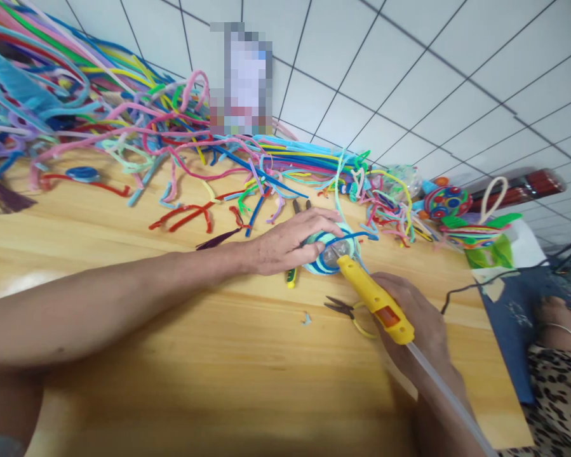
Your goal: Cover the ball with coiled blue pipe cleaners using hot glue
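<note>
My left hand (289,240) is closed over a small round object wound with light blue and dark blue pipe cleaners (326,254), holding it down on the wooden table (171,330). My right hand (416,320) grips a yellow hot glue gun (375,299) whose nozzle touches the wound object. A clear glue stick (450,400) sticks out of the gun's back. A dark blue pipe cleaner end (361,236) trails off the object to the right.
A big heap of coloured pipe cleaners (123,127) covers the table's far side. Small scissors (345,309) lie by my right hand, pliers (300,206) behind my left. Finished colourful crafts (461,219) stand at right. Another person's arm with a bracelet (559,330) is at the far right.
</note>
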The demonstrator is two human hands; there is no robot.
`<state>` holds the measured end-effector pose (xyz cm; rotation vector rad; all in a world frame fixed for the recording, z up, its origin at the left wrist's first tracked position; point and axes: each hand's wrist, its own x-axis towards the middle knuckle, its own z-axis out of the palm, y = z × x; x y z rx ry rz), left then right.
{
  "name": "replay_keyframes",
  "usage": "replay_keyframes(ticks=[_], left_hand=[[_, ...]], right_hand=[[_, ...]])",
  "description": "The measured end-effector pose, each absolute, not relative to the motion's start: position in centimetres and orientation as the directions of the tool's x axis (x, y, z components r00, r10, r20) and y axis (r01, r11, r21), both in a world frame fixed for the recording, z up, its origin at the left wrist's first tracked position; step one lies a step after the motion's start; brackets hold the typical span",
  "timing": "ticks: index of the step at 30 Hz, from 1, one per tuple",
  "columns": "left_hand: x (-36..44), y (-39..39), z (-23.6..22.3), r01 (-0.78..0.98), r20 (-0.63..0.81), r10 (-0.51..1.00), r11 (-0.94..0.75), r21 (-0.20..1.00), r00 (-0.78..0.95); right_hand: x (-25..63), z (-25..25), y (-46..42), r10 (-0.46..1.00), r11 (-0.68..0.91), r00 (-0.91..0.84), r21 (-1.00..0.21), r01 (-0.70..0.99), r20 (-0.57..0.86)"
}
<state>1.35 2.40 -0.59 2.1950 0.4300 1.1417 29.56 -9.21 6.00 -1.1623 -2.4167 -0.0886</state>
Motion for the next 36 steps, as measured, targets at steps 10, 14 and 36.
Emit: replay_keyframes(ticks=[10, 14, 36], left_hand=[[1.34, 2.33, -0.4, 0.001, 0.592, 0.567, -0.722, 0.691, 0.572], [1.35, 2.37, -0.47, -0.002, 0.6, 0.559, -0.731, 0.682, 0.572], [1.4, 2.39, -0.58, 0.002, 0.628, 0.54, -0.759, 0.651, 0.561]], right_hand=[[29.53, 5.89, -9.25, 0.744, 0.624, -0.533, -0.133, 0.77, 0.403], [29.43, 5.78, -9.24, 0.744, 0.628, -0.541, -0.131, 0.767, 0.392], [29.36, 5.51, -9.35, 0.766, 0.597, -0.505, -0.148, 0.789, 0.398]])
